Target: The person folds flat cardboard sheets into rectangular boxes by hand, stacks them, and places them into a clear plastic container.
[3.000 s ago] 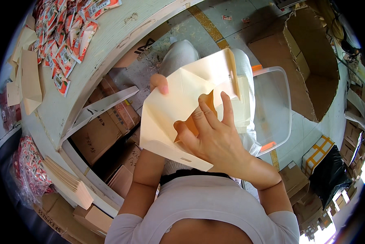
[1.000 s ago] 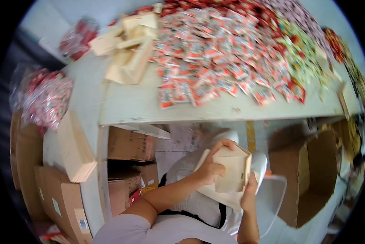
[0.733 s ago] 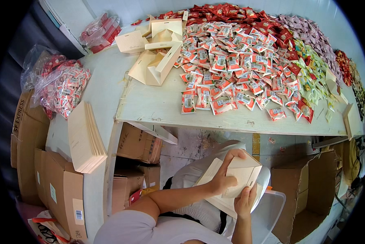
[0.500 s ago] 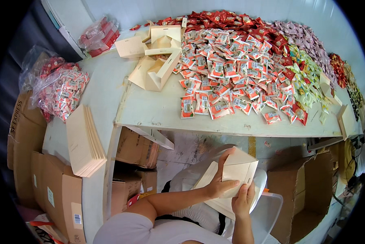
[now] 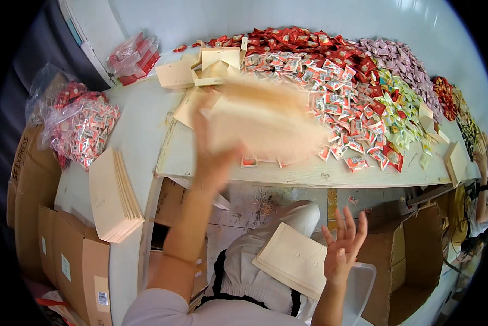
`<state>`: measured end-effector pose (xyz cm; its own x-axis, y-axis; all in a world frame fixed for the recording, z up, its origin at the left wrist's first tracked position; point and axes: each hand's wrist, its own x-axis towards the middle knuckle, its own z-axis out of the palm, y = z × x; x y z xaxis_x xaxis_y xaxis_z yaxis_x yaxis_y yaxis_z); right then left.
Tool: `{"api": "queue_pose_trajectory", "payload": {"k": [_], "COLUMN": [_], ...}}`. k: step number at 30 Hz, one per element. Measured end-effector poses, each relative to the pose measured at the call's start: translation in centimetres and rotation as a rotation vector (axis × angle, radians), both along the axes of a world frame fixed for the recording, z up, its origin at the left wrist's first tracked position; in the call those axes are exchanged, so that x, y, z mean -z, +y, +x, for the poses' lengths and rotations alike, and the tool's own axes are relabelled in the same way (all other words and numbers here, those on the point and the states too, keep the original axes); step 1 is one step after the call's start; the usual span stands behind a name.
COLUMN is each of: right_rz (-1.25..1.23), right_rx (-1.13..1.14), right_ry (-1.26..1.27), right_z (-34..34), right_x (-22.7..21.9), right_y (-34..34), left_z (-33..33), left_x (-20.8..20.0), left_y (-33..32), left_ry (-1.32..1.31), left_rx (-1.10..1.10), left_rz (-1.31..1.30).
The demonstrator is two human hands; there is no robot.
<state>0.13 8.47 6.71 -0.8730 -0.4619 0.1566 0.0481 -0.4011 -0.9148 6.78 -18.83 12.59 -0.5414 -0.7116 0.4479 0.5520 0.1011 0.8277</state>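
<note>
My left hand (image 5: 211, 163) is raised over the front of the table, gripping a cream cardboard box (image 5: 266, 122) by its left end. Box and fingers are smeared by motion, and the box hides part of the heap of small red-and-white packets (image 5: 336, 103). Above my right thigh, my right hand (image 5: 343, 247) is held up with fingers spread, holding nothing. Beside it, flat cream cartons (image 5: 295, 255) lie stacked on my lap. Several folded cream boxes (image 5: 220, 57) stand on the table behind my left hand.
Another stack of flat cartons (image 5: 113, 195) lies on the left table, near a clear bag of packets (image 5: 89, 125). Purple packets (image 5: 399, 62) and green packets (image 5: 407, 103) are heaped right. A large brown carton (image 5: 380, 271) stands open on the floor. Another person's arm (image 5: 482, 185) shows far right.
My left hand has lifted the cream box from above my lap, up and left over the table. My right hand has let go of it and opened. Another person's arm has appeared at far right.
</note>
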Motion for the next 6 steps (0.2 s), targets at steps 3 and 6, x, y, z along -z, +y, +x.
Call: {"api": "queue_pose_trajectory", "payload": {"k": [3,6], "right_rz": [0.093,0.123], "right_rx": [-0.059,-0.071], "right_ry": [-0.018,-0.042], "right_z": [0.7,1.6], "right_x": [2.1,3.1], "right_y": [1.5,2.2], "left_z": [-1.5,-0.7], "left_x": [-5.2,-3.1], "left_y": [-6.7,-13.4], "left_ry": [0.047,-0.23], "left_rx": [-0.238,-0.554], "left_rz": [-0.171,-0.231]}}
